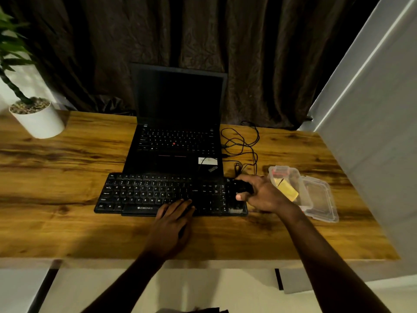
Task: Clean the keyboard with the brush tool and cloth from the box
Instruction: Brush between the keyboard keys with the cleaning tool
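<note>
Resting flat and empty on the near edge of the keyboard point(140, 193), the left hand point(173, 222) holds nothing. The right hand point(266, 195) curls round a small black object point(242, 187) at its right end; brush or mouse, I cannot tell. A careless sweep could knock the open box point(293, 175) with its yellow cloth point(286, 190) just beside, or snag the cables point(243, 141) beyond.

Single head-worn wide-angle view, looking forward and down, close over the desk point(67, 177), curtain point(248, 53) behind
</note>
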